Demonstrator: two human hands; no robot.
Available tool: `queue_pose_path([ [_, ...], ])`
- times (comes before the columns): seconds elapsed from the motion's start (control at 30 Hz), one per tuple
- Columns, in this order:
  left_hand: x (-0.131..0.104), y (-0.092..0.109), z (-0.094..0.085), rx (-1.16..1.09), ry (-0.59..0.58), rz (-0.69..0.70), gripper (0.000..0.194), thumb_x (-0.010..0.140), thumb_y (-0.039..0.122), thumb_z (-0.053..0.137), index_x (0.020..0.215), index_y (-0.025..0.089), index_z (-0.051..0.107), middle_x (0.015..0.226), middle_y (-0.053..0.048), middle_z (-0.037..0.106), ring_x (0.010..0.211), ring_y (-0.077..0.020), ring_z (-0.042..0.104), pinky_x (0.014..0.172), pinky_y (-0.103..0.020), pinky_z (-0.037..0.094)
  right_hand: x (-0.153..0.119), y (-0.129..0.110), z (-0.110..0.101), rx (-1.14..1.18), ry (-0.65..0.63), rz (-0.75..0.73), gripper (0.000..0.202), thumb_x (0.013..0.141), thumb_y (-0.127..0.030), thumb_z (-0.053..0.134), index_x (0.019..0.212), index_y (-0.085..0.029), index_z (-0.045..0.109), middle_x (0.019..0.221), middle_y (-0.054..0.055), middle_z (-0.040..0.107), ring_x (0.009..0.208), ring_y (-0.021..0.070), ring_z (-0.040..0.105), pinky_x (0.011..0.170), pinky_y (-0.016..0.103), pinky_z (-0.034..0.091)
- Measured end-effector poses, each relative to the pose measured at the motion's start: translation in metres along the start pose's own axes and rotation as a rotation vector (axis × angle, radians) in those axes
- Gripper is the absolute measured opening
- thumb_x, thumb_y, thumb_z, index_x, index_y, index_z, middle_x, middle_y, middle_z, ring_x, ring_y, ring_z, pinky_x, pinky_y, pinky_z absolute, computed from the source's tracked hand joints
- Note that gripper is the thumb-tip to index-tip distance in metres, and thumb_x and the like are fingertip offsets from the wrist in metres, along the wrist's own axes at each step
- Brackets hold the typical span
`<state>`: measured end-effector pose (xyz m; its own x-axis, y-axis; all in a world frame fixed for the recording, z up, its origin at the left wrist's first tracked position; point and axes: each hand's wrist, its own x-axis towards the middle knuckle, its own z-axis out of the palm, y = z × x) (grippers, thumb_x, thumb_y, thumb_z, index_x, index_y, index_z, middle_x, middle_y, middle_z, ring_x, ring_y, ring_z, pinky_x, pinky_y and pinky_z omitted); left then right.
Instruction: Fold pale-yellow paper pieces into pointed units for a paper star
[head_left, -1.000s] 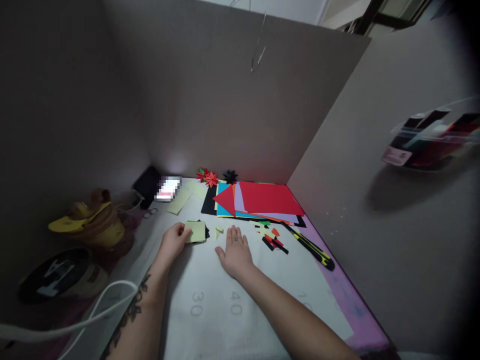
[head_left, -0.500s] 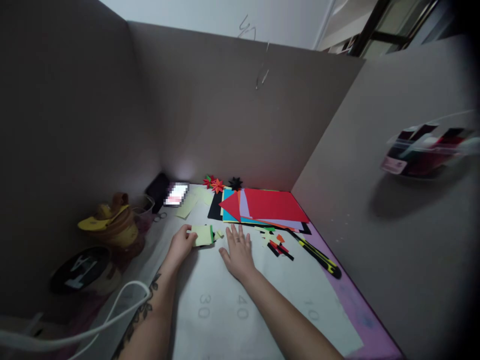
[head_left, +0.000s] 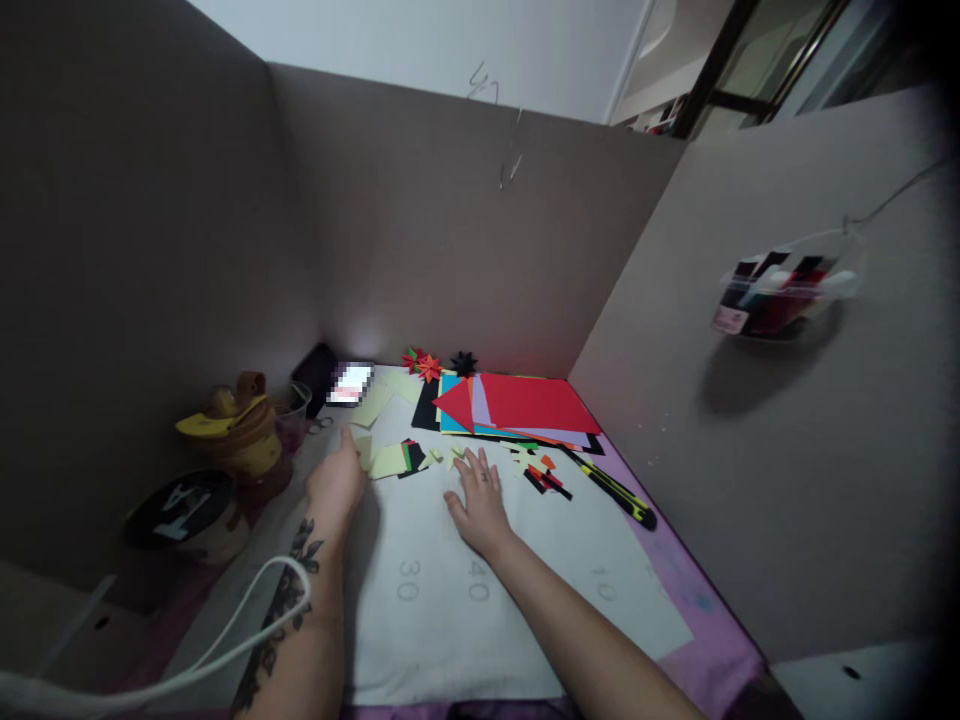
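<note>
At the far left a yellow pot (head_left: 232, 440) stands beside a plastic cup (head_left: 300, 405), with a pair of metal rings (head_left: 321, 425), perhaps scissor handles, nearby. The left hand (head_left: 336, 482) is partly curled with one finger reaching forward, beside a pale green piece (head_left: 364, 452); whether it grips that piece cannot be told. Behind it lie a lit phone (head_left: 350, 385) and larger pale sheets (head_left: 371, 405).

Just right of the left hand, a pale green square (head_left: 388, 461) lies flat on the surface (head_left: 420, 650), next to an overlapping cluster of green and black pieces (head_left: 411, 458). These small pieces look cut to size, and those in view look unfolded. Small pale bits (head_left: 433, 457) sit between the hands.

At the back, the red and orange paper stars (head_left: 429, 368) and a black paper star (head_left: 463, 363) look finished. The right hand (head_left: 480, 505) is open, palm down with fingers spread, and appears to hold nothing.

Beyond it, the large coloured sheets (head_left: 536, 402) look mostly uncut. Nearer are colourful scraps (head_left: 544, 475), suggesting that some cutting is done. Rightmost on the surface, a black and yellow cutter (head_left: 615, 492) lies unused.
</note>
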<state>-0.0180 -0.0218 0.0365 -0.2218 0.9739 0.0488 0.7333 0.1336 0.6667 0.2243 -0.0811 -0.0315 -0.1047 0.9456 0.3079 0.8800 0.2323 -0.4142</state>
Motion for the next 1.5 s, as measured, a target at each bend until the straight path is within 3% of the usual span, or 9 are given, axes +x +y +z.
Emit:
queue_pose_path([
  [0.13,-0.006,0.014,0.002,-0.265,-0.025,0.077,0.028,0.076,0.036,0.055,0.092,0.016,0.067,0.084,-0.012,0.070,0.082,-0.0282,0.065,0.065,-0.030,0.044,0.000,0.001,0.000,0.049,0.051,-0.035,0.047,0.089,-0.028,0.044,0.134,-0.014,0.046,0.150,0.015,0.035,0.146,0.0284,0.014,0.115,0.055,0.014],
  [0.23,-0.012,0.029,0.021,-0.488,-0.154,0.096,0.033,0.068,0.044,0.060,0.082,0.014,0.064,0.070,-0.006,0.068,0.065,-0.0206,0.063,0.057,-0.026,0.044,0.001,0.004,-0.001,0.149,0.125,-0.064,0.044,0.089,-0.028,0.045,0.131,-0.015,0.047,0.144,0.016,0.043,0.142,0.0267,0.025,0.114,0.052,0.021],
  [0.37,-0.023,0.043,0.046,-0.670,-0.258,0.072,0.039,0.060,0.047,0.066,0.079,0.013,0.060,0.058,-0.001,0.062,0.052,-0.0145,0.057,0.051,-0.023,0.041,0.001,0.008,0.000,0.362,0.255,-0.075,0.048,0.088,-0.028,0.046,0.133,-0.015,0.042,0.132,0.017,0.053,0.127,0.0233,0.046,0.105,0.042,0.040],
  [0.5,-0.030,0.048,0.056,-0.724,-0.300,0.063,0.033,0.062,0.044,0.068,0.073,0.015,0.057,0.052,0.004,0.054,0.044,-0.0095,0.048,0.045,-0.020,0.035,0.000,0.011,0.004,0.457,0.336,-0.063,0.054,0.086,-0.019,0.042,0.139,-0.016,0.035,0.118,0.013,0.061,0.112,0.0207,0.058,0.099,0.040,0.046],
  [0.73,-0.036,0.053,0.062,-0.770,-0.400,0.060,0.027,0.063,0.038,0.069,0.067,0.018,0.050,0.049,0.008,0.047,0.042,-0.0082,0.043,0.043,-0.019,0.034,-0.003,0.018,0.003,0.532,0.242,-0.100,0.036,0.080,-0.015,0.045,0.108,-0.022,0.066,0.102,0.008,0.069,0.098,0.0223,0.063,0.090,0.040,0.051],
  [0.93,-0.038,0.054,0.069,-0.828,-0.500,0.046,0.037,0.063,0.032,0.067,0.094,0.016,0.054,0.047,0.012,0.043,0.040,-0.0082,0.041,0.044,-0.019,0.030,-0.003,0.018,-0.006,0.648,0.235,-0.029,0.022,0.086,-0.024,0.048,0.093,-0.021,0.069,0.088,0.006,0.071,0.085,0.0197,0.066,0.079,0.034,0.054],
  [1.17,-0.042,0.055,0.075,-0.818,-0.584,0.059,0.037,0.064,0.030,0.069,0.096,0.012,0.061,0.057,0.002,0.061,0.048,-0.0115,0.053,0.051,-0.022,0.038,0.007,0.020,-0.009,1.099,0.210,0.192,0.019,0.078,-0.036,0.065,0.072,-0.018,0.064,0.110,0.012,0.068,0.100,0.0245,0.063,0.085,0.037,0.050],
  [1.37,-0.044,0.060,0.076,-0.857,-0.578,0.084,0.034,0.072,0.043,0.066,0.092,0.017,0.056,0.076,-0.005,0.070,0.060,-0.0144,0.059,0.055,-0.023,0.041,0.009,0.024,-0.005,1.248,0.215,0.322,0.020,0.074,-0.035,0.069,0.069,-0.017,0.061,0.085,0.007,0.072,0.073,0.0183,0.063,0.072,0.033,0.050],
  [1.5,-0.044,0.063,0.072,-0.810,-0.492,0.194,0.027,0.070,0.041,0.070,0.081,0.019,0.059,0.101,-0.011,0.069,0.090,-0.0226,0.064,0.066,-0.027,0.048,0.010,0.022,-0.008,1.256,0.225,0.351,0.019,0.072,-0.034,0.071,0.069,-0.016,0.064,0.079,0.004,0.071,0.069,0.0163,0.061,0.069,0.030,0.049],
])
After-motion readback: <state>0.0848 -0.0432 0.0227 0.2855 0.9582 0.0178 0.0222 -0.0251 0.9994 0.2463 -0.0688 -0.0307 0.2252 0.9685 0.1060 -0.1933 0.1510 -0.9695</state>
